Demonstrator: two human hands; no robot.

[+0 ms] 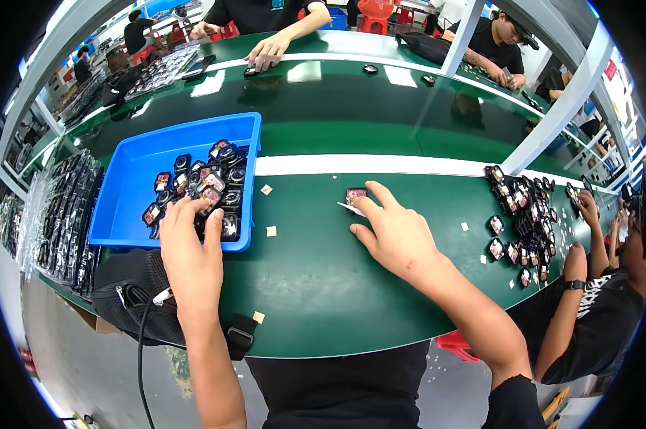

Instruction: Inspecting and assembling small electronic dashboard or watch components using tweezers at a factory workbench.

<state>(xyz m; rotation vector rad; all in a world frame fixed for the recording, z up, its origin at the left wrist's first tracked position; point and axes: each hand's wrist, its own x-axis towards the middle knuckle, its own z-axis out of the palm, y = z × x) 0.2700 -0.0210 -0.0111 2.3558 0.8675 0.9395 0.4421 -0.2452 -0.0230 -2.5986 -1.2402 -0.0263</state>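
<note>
Midway, seemingly: one module is being touched by the spread right grip; left grip untellable, like the tray's finished share.

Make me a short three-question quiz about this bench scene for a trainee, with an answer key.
1. Which hand reaches into the blue tray?
2. True or false: the tray is empty.
3. Fill in the colour: the right hand is at a small black-edged piece on a ____ table.

Key:
1. The left hand.
2. False; it holds a heap of small black pieces.
3. Green.
</note>
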